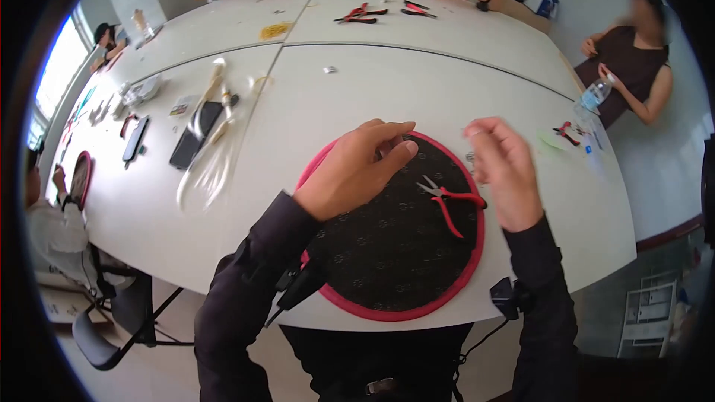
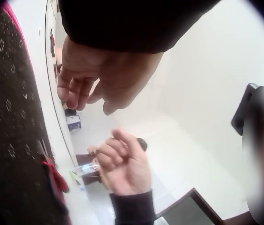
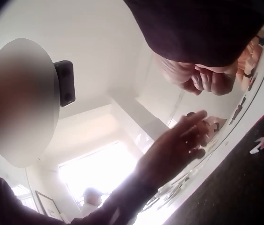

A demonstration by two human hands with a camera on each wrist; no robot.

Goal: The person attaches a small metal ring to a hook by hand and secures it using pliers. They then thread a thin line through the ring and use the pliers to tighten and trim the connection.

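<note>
Head: we've got the pliers [image 1: 442, 193] lying on the right half of the round mat [image 1: 387, 253], handles splayed, tips far-left; prob. parked there for quick R-hand reach. Mat sits at the near edge of the counter [image 1: 566, 201], prob. to give us a dark backdrop for small parts. L hand [image 1: 357, 164] hovers over the mat's far-left part, index + thumb reaching right, gap between. R hand [image 1: 510, 171] is raised just off the right rim, fingers bent; can't tell if pinching anything.

L wrist: our L fingers are loosely bent, thumb apart, nothing visible held. R fingers curl toward the palm, contents n/a.

R wrist: R fingertips folded, grip unclear; L hand blurred, fingers somewhat spread.
</note>
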